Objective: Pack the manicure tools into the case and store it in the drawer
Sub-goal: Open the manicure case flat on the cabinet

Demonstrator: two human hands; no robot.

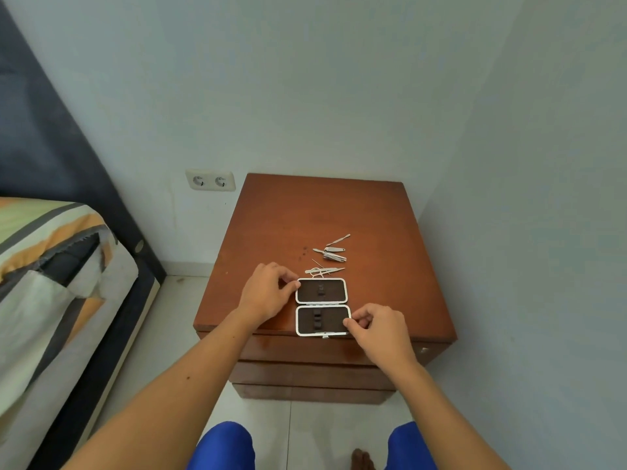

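Blue-walled corner, wooden nightstand [288,218], open case [322,307], bed [51,266] beside

I stand in a corner where two pale blue walls [305,79] meet. A brown wooden cabinet [322,212] sits in that corner, and its top shines a bit in the soft light. A white double socket [210,180] is low on the wall beside it. The floor [322,432] has pale tiles. On my left is a bed [51,266] with a striped sheet and a dark blue headboard [44,137].
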